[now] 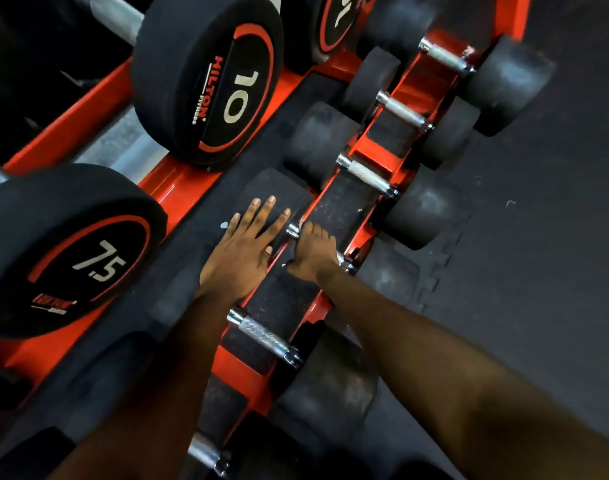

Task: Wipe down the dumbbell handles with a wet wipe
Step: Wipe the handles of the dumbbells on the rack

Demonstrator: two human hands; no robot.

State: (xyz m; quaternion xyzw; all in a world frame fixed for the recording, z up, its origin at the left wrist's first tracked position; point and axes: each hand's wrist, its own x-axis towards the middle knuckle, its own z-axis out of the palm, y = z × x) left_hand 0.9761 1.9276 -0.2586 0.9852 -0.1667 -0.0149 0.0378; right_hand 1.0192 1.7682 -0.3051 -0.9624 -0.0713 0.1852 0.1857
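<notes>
A row of small black dumbbells with chrome knurled handles lies on the lower red rack [372, 157]. My right hand [315, 252] grips the handle of one dumbbell [293, 230] in the middle of the row, fingers curled round it; no wipe shows, it may be hidden under the palm. My left hand [247, 242] lies flat with straight fingers on that dumbbell's black left head [278, 185]. The neighbouring handles, one nearer [265, 336] and one farther [367, 174], are bare.
Larger black-and-red dumbbells marked 10 [209, 81] and 7.5 [67, 251] sit on the upper red shelf at left. Dark rubber floor mats [538, 237] fill the right side. More small dumbbells [445, 58] continue toward the top.
</notes>
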